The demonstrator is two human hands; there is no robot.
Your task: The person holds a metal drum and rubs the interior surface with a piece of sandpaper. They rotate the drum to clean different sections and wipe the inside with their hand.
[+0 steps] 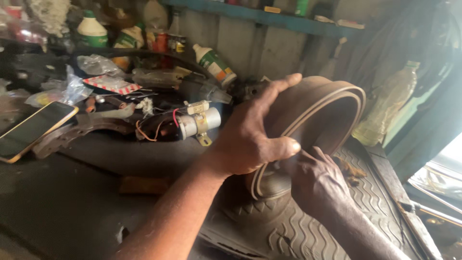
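Observation:
A rusty brown brake drum (332,108) stands on edge on a black ribbed rubber mat (308,231), its open side facing me. My left hand (250,137) grips the drum's near rim, with the fingers over the outer wall and the thumb on the rim edge. My right hand (315,180) reaches into the lower part of the drum's opening. Its fingertips press against the inside and are partly hidden, so I cannot tell whether they hold anything.
A phone (33,129) lies at the left on the dark workbench beside a curved brake shoe (72,134). A small silver cylindrical part with wires (197,123), plastic bags and bottles (214,65) crowd the back. A plastic bottle of yellowish liquid (385,108) leans at the right.

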